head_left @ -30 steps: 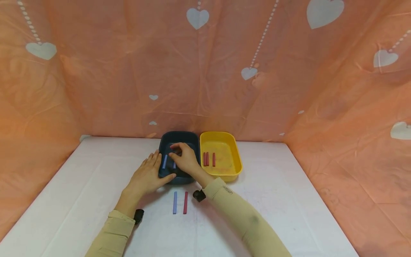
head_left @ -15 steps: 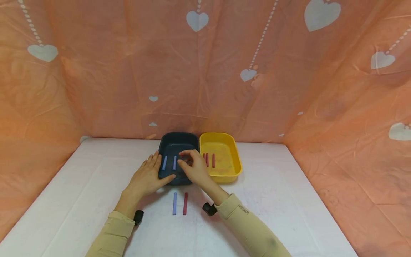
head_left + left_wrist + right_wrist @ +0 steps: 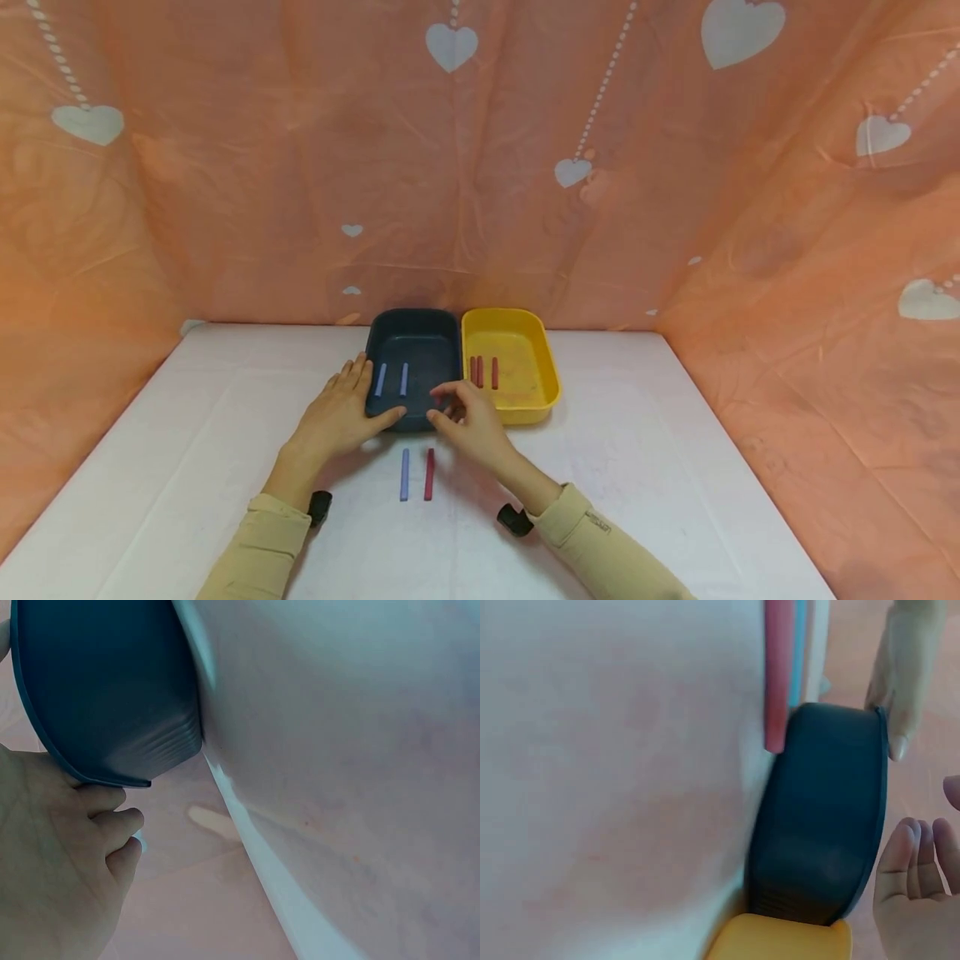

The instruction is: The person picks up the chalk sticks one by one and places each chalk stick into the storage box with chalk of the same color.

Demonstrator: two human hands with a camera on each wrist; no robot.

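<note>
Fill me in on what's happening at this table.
A person's left hand rests against the dark blue rectangular tray. Their right hand, apparently holding nothing, hovers by its near right corner. Two thin lavender sticks lie in that tray; three thin red sticks lie in the yellow rectangular tray alongside. One more lavender stick and one more red stick lie on the white table.

From the near side, the head view looks forward and down over the table point(image 3: 637, 500). Both wrist views, low and close, face far, sharing the dark blue tray point(image 3: 821, 802).
</note>
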